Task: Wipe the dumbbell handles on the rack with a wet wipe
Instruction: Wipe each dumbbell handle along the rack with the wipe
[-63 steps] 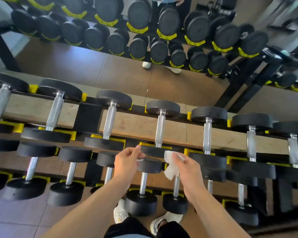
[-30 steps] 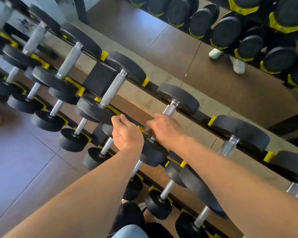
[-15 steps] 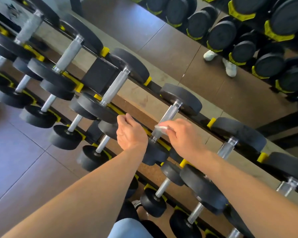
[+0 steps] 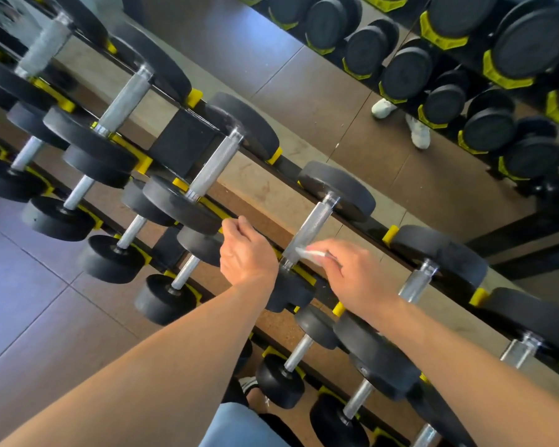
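Note:
Black dumbbells with steel handles lie in rows on a two-tier rack (image 4: 184,140) with yellow cradles. My right hand (image 4: 355,272) pinches a white wet wipe (image 4: 312,253) and holds it against the near end of one upper-tier dumbbell handle (image 4: 315,219). To the left of that dumbbell, my left hand (image 4: 246,253) has its fingers curled over the front rail of the upper tier. The near head of this dumbbell (image 4: 288,293) sits partly hidden below my left wrist.
Smaller dumbbells (image 4: 162,298) fill the lower tier. A mirror behind the rack reflects dumbbells (image 4: 404,72) and white shoes (image 4: 417,132). Tiled floor (image 4: 29,317) lies at the left. My legs show at the bottom edge.
Both hands rose from the lower tier to the upper one. The right hand brought the wipe onto the handle and slid slightly toward its near end. The view tilted left.

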The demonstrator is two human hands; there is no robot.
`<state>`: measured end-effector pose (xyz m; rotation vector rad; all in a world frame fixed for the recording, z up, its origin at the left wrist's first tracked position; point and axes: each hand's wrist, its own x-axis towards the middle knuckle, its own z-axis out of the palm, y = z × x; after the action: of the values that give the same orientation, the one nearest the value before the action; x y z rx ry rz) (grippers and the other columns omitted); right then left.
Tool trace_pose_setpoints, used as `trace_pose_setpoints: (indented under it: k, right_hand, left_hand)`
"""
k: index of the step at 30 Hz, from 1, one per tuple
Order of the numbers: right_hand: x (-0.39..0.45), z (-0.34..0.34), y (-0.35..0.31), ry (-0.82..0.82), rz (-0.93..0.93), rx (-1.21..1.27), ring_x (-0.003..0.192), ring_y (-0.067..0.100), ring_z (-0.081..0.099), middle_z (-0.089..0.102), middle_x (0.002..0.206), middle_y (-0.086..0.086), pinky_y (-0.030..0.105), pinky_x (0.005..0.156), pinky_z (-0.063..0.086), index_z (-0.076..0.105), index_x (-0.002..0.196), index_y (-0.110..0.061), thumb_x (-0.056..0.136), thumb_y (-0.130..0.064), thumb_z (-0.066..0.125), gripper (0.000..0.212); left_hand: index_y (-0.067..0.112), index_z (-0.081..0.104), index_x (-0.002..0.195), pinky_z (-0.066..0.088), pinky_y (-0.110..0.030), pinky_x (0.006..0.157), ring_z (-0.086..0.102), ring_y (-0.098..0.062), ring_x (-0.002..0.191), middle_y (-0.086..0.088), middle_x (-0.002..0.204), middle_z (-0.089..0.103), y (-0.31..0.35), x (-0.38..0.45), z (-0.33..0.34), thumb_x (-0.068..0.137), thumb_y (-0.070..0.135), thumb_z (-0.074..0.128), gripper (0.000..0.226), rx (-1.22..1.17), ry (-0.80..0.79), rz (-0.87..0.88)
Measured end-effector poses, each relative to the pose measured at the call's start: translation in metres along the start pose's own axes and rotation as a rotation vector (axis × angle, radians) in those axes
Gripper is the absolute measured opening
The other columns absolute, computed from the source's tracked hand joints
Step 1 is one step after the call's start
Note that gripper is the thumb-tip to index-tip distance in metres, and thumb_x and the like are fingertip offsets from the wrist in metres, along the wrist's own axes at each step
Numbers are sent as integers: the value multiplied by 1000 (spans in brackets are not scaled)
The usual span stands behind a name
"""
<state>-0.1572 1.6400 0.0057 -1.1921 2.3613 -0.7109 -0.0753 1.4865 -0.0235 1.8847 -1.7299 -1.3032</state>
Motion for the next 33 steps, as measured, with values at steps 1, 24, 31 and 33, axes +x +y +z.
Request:
trace_pose_setpoints:
  k: [1, 24, 31, 33]
  right_hand:
    - [8, -6, -2, 111, 9, -24, 102, 6, 65, 70, 111, -7, 23, 79, 58, 66, 124, -21, 103, -30, 45, 31]
    - [7, 20, -3, -41, 247, 28, 103, 8, 61, 65, 115, -16, 27, 78, 56, 48, 130, -42, 90, -38, 67, 44]
    - [42, 18, 14, -102, 34, -141, 84, 10, 59, 57, 91, -12, 36, 65, 52, 69, 122, -39, 91, -41, 67, 31]
    - [41, 20, 17, -93, 49, -27, 86, 9, 61, 60, 90, -14, 39, 69, 54, 73, 116, -37, 91, -40, 69, 26]
  left_hand:
    - [25, 44, 96, 39, -36, 67, 52, -12, 68, 3, 77, 56, 0, 0, 0, 107, 42, 26, 27, 0, -2, 1]
    - [25, 46, 96, 40, -31, 63, 52, -8, 62, 8, 72, 55, 1, 0, 2, 106, 41, 32, 24, 118, -24, 108]
    - [26, 47, 99, 39, -31, 64, 52, -6, 63, 9, 74, 55, 1, 2, 3, 106, 41, 32, 22, 138, -14, 108]
    - [26, 47, 99, 39, -31, 63, 52, -7, 63, 8, 75, 56, 1, 2, 3, 106, 41, 32, 23, 144, -13, 106]
